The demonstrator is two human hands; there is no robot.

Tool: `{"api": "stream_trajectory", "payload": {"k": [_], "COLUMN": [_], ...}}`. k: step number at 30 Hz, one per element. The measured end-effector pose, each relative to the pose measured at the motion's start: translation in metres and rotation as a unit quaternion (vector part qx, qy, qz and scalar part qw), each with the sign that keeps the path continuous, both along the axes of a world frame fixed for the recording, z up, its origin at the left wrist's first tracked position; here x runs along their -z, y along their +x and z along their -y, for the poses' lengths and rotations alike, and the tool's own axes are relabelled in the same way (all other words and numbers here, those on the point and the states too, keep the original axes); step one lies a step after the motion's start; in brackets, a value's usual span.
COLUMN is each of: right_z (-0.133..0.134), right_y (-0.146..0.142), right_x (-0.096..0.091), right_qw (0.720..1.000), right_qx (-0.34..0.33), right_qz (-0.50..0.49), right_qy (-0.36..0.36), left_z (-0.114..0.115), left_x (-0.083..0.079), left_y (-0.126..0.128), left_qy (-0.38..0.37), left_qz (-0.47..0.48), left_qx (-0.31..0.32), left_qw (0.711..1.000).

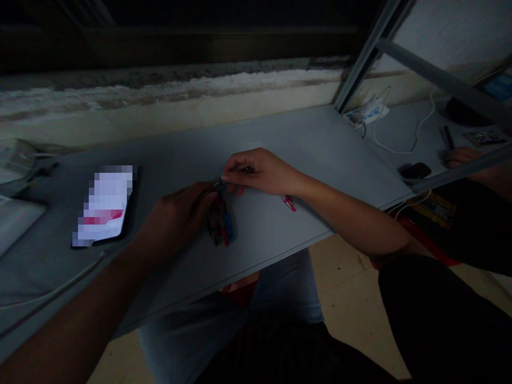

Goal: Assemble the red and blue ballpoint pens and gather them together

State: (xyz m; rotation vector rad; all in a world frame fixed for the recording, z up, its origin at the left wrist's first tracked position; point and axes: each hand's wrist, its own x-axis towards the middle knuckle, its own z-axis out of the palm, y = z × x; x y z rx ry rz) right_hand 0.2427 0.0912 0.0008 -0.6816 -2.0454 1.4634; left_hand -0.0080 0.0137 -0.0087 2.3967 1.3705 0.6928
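Note:
My left hand [178, 213] and my right hand [258, 172] meet above a grey desk [264, 133]. Below them lies a small bundle of red, blue and dark pens [221, 222], partly hidden and dim; my left hand's fingers are curled at its top end. My right fingers pinch a slim dark pen [236, 177] with a metal tip, which points toward my left hand. A loose red-and-white pen part [288, 202] lies on the desk beyond my right wrist.
A smartphone [104, 205] with a censored screen lies left of my hands. A co-worker's hand [460, 157] rests on the neighbouring desk beyond a metal frame bar [460, 168], near a power strip [366, 113], white cable and dark objects.

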Motion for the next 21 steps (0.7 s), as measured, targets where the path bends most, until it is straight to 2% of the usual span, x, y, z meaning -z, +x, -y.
{"api": "stream_trajectory", "payload": {"k": [5,10,14,17,21], "right_z": [-0.004,-0.010,-0.013,-0.015,-0.019], "right_y": [0.000,-0.001,0.001,0.001,0.002], "right_x": [0.002,0.008,0.010,0.010,0.014], "right_qw": [0.998,0.999,0.996,0.998,0.998], "right_qx": [0.008,0.003,0.007,0.022,0.001], "right_qz": [-0.037,-0.043,-0.089,-0.064,-0.063], "right_qy": [0.056,-0.011,0.005,-0.006,-0.023], "left_z": [0.003,0.005,0.005,0.005,0.005], "left_x": [0.001,-0.002,-0.002,-0.001,0.001], "left_y": [-0.001,-0.001,0.000,0.000,-0.001], "left_qy": [-0.043,-0.072,-0.097,-0.101,-0.097], "left_qz": [0.006,-0.003,0.016,0.032,0.027], "left_qx": [-0.033,-0.052,-0.059,-0.052,-0.049], "left_qw": [0.998,0.996,0.993,0.993,0.994]}}
